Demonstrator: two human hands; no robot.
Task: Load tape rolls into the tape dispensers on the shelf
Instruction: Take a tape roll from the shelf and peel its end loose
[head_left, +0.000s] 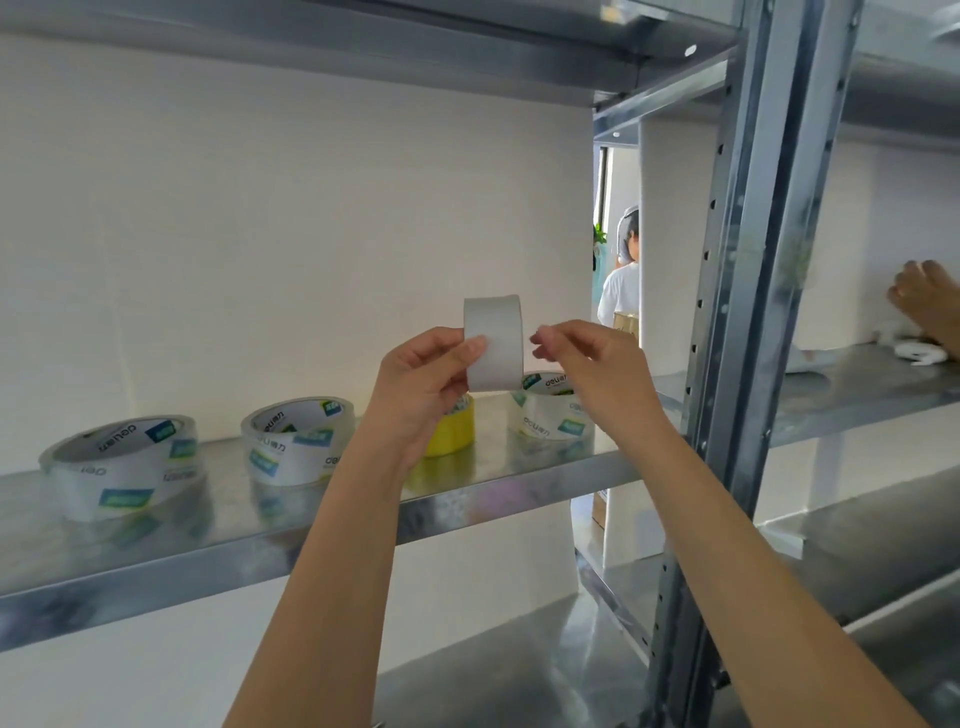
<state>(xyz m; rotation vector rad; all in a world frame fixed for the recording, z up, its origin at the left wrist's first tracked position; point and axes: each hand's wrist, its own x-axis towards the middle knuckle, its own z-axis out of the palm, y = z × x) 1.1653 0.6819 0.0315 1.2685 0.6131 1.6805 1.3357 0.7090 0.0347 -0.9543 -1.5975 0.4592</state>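
Note:
I hold a white tape roll (493, 340) upright on its edge above the metal shelf (467, 499). My left hand (431, 382) grips it, thumb on its outer face. My right hand (587, 364) sits just to the roll's right, fingertips pinched together close to its side; whether they touch the tape I cannot tell. On the shelf lie three clear tape rolls: at the left (122, 465), in the middle (296, 439) and at the right (553, 413). A yellow roll (454, 431) stands behind my left hand, partly hidden. No dispenser shows.
A grey steel upright (748, 312) with holes divides this bay from the one on the right. There, another person's hand (927, 306) rests by white objects (917, 353) on the shelf. A person in a white shirt (621, 286) stands beyond the gap. A lower shelf (493, 675) lies beneath.

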